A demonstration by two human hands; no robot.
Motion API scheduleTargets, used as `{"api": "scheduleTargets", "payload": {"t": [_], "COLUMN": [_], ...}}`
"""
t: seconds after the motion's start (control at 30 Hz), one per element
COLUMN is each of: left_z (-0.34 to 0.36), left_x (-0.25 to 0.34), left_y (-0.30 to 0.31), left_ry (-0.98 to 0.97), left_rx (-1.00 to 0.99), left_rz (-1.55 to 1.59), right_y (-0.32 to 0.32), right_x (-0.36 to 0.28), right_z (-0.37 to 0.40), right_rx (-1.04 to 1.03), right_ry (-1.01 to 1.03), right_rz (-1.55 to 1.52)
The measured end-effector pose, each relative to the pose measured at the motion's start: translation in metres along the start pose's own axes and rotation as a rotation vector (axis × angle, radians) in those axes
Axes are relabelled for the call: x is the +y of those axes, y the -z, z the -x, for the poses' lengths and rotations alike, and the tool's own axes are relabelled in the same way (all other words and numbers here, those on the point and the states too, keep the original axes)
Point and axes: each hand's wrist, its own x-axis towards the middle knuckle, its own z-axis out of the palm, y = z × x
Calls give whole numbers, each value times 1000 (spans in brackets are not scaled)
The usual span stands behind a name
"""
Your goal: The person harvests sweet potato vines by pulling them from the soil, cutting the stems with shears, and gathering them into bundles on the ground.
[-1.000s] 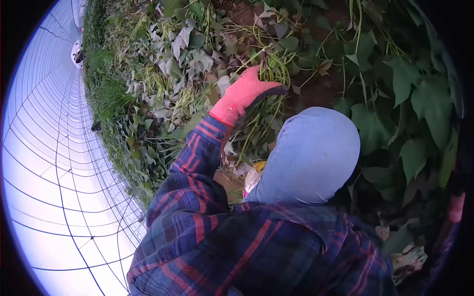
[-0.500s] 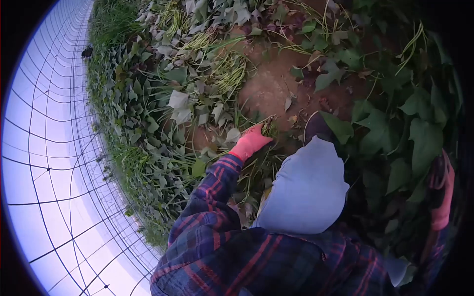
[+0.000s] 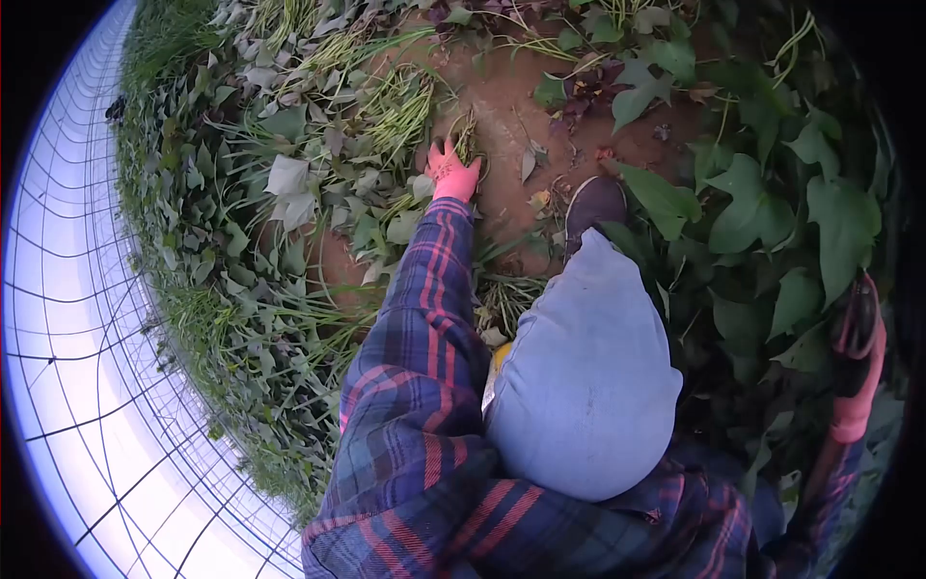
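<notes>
My left hand (image 3: 451, 176), in a pink glove, reaches forward with its fingers spread, at the edge of a heap of cut vine stems (image 3: 400, 111). A small tuft of greenery (image 3: 466, 135) lies right at its fingertips, over bare brown soil (image 3: 502, 145). Far to the right, my right hand (image 3: 858, 372), in a pink glove with a dark palm, is down beside large green leaves (image 3: 752, 207). Its fingers are curled, and I cannot tell what they hold. A brown, stick-like length (image 3: 820, 487) runs alongside the right forearm.
My knee in light blue trousers (image 3: 588, 376) and a dark shoe (image 3: 596, 205) are in the middle. Dense leafy vines (image 3: 193, 174) and grass cover the left side. Beyond them curves a wire grid (image 3: 87, 386) against a pale background. Dry leaves (image 3: 529, 164) lie on the soil.
My left hand has stretched farther forward and its fingers have spread, with the tuft now ahead of them at the heap. The view has shifted; my right hand stays at the right edge.
</notes>
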Motion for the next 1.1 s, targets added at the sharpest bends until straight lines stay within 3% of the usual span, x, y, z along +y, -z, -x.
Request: {"api": "scheduleTargets", "payload": {"t": [0.03, 0.17, 0.23, 0.27, 0.37, 0.43, 0.5, 0.53, 0.57, 0.6, 0.67, 0.73, 0.77, 0.8, 0.87, 0.93, 1.07, 1.1], "left_z": [-1, -1, 4, 17, 53, 52, 46, 41, 35, 29, 25, 24, 36, 50, 98, 153, 260, 285], "left_x": [-1, -2, -14, -15, 6, -12, -22, -23, -27, -26, 10, 58, 90, 127, 218, 291, 384, 399], "left_y": [2, 12, 11, 17, 51, 24, 2, -1, 4, 12, 54, 105, 133, 164, 231, 269, 262, 249], "left_ry": [-18, -120, -183, -151, -100, -130, -253, -265, -286, -305, -290, -535, -661, -817, -1003, -1266, -1823, -1875], "left_rx": [-4, -94, -72, -60, -177, -136, -15, -47, -87, -174, -448, -635, -502, -438, -516, -546, -735, -835], "left_rz": [4, -28, -79, 89, -55, -96, -282, -278, -277, -328, -603, -901, -956, -911, -574, -383, -161, -124], "right_y": [-7, -3, 2, 4, 12, 9, 25, 21, 26, 27, 36, 39, 39, 41, 42, 26, -11, -20], "right_x": [-17, -26, -27, -23, -32, -26, -24, -48, -70, -87, -89, -78, -70, -60, -37, -16, 31, 39], "right_z": [9, 45, 67, 76, 106, 122, 143, 144, 138, 138, 148, 158, 162, 163, 162, 163, 174, 179], "right_rx": [32, -40, -6, 6, 87, 202, 101, 146, 50, 25, -102, -184, -226, -212, -418, -380, -449, -494], "right_ry": [-53, -238, -426, -314, -206, -277, -452, -514, -485, -591, -495, -520, -483, -482, -527, -541, -402, -347], "right_rz": [-190, -212, -482, -277, -389, -342, -496, -577, -446, -487, -556, -637, -688, -688, -807, -833, -545, -453]}}
